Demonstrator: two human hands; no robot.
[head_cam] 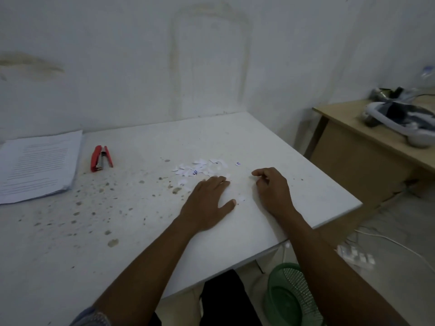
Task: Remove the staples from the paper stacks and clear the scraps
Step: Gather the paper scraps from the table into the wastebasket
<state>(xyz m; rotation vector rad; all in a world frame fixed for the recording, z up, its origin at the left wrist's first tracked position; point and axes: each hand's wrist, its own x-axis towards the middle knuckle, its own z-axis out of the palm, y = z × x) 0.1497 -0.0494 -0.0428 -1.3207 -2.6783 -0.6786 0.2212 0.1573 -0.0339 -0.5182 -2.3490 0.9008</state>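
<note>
While the paper scraps (200, 168) are lying scattered right of the red stapler (101, 158), I am pressing my left hand (208, 203) flat beside them, my right hand (273, 191) curling loosely, seemingly empty. Featherlight and flimsy, they are probably needing sweeping, not pinching.

**Stack and scraps: current state**

Paper stack (37, 165): white printed sheets, lying flat at the table's (294, 161) far-left edge, lower sheets slightly fanned out. Red stapler (101, 158) lies on its side, hinged open, just right of the stack. Scraps (202, 168): small torn white bits, a few with blue ink, in a loose cluster mid-table, the nearest ones at the fingertips of my left hand (207, 203). One stray bit sits beside my left thumb.
</note>
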